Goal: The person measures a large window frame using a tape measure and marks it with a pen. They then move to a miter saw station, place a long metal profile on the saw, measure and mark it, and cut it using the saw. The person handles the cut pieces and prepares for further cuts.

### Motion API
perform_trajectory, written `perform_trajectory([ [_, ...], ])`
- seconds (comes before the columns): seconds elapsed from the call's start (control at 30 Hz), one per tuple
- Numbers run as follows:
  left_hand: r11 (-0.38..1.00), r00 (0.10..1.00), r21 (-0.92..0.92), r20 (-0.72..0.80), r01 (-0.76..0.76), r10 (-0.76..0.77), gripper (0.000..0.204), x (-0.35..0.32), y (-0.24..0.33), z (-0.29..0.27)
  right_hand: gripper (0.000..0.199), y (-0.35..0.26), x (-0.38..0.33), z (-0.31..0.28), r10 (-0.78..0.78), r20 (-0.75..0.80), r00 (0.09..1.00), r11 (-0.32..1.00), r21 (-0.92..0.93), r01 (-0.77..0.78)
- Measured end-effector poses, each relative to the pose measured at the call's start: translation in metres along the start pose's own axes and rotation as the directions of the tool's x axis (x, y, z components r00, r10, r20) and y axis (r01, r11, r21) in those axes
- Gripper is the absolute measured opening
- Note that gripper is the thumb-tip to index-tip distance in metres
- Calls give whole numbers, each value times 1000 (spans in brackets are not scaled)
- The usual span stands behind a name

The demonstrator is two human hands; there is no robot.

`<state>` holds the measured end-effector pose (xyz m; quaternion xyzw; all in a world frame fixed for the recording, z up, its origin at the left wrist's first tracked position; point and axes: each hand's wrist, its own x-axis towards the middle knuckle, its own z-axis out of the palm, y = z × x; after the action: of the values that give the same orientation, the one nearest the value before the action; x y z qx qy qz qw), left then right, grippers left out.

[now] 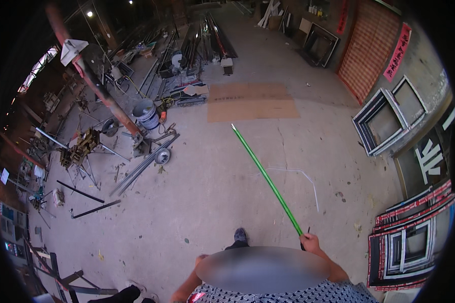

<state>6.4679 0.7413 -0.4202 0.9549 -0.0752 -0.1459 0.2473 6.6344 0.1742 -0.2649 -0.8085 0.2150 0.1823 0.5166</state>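
My right hand [311, 243] is closed round the lower end of a long, shiny green pole [268, 181]. The pole slants up and to the left over the concrete floor, ending in a bare, pale metal tip. A small dark, thin piece sticks up beside my fingers; its kind is too small to make out. My left hand [201, 259] is close to my body at the lower middle, mostly hidden by a blurred patch, so its fingers do not show.
Ahead lies a flat cardboard sheet [253, 103]. Metal tubes [145, 170], a bucket [146, 114] and a red post [93, 81] stand or lie left. Window frames [384, 121] lean along the right wall, more frames [412, 242] nearer. Dark-trousered legs [124, 294] show lower left.
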Motion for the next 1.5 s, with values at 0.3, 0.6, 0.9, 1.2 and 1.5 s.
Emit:
perform_trajectory([
  [0.3,319,739,-853,110,414,-664,25,379,65,-285,20,-50,83,-23,248,-41,968,963,122,-242],
  [0.6,426,662,-529,418,734,-622,19,441,-19,-237,12,-263,415,16,337,93,937,941,-18,-337],
  [0.9,195,607,-774,285,602,-742,24,618,-1,-324,22,-535,711,25,-107,44,993,993,52,104],
  [1.2,483,724,-592,275,646,-632,28,875,-190,-381,28,-556,786,84,267,67,961,962,-85,-261],
  [1.5,314,738,-841,140,441,-660,24,1217,-134,-633,19,-628,845,46,511,-28,859,859,-9,-511],
])
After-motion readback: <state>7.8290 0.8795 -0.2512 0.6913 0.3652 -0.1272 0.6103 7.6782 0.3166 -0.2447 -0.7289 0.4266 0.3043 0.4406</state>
